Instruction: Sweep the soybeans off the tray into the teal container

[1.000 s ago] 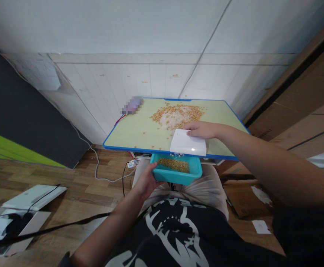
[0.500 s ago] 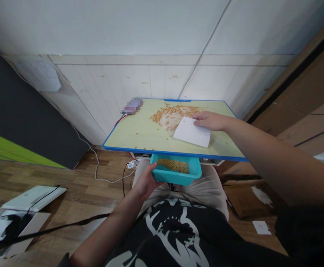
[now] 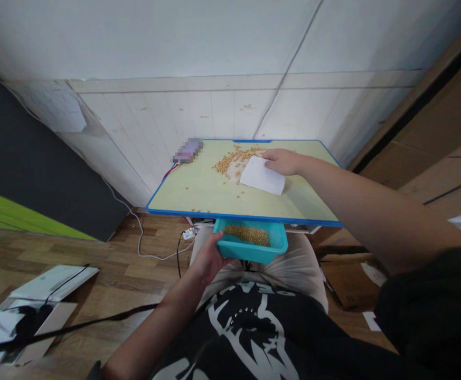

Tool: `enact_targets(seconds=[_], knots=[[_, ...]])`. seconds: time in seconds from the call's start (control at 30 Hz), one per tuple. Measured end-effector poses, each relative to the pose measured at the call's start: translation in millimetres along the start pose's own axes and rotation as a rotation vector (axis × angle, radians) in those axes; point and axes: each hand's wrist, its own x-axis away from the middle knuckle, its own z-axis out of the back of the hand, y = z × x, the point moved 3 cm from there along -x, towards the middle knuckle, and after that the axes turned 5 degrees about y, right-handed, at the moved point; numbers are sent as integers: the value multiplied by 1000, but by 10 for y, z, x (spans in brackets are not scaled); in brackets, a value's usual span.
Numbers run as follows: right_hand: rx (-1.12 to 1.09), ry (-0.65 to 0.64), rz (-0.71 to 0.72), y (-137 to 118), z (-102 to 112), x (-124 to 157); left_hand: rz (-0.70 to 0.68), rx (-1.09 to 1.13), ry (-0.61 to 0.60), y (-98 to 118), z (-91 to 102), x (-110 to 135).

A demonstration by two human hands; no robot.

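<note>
My left hand (image 3: pixel 211 257) grips the left end of a turquoise plastic bin (image 3: pixel 254 254), thumb over the rim. Inside the bin lies a layer of yellow soybeans (image 3: pixel 250 235). The bin sits above my lap, just under the table's front edge. On the tabletop, my right hand (image 3: pixel 281 161) pinches a white card (image 3: pixel 262 177) by its upper right part. The card stands tilted against a spread of soybeans (image 3: pixel 230 161) mixed with white grains (image 3: pixel 235 170), and it hides part of them.
The pale yellow table (image 3: pixel 182 199) has a blue edge. A pixelated purple object (image 3: pixel 188 151) lies at its back left corner. A few stray beans dot the left front. Behind is a white wall (image 3: pixel 154 116); cardboard boxes (image 3: pixel 432 153) stand at right.
My right hand has moved the card left and away from me, onto the spread, covering more of it. My left hand and the bin have stayed nearly still.
</note>
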Motion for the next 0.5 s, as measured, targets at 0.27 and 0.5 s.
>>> enact_targets(seconds=[0.27, 0.5], knots=[[22, -75, 30, -66, -92, -74, 0, -8, -30, 28, 9, 32], [-22, -141, 16, -62, -149, -31, -8, -7, -20, 92, 64, 17]])
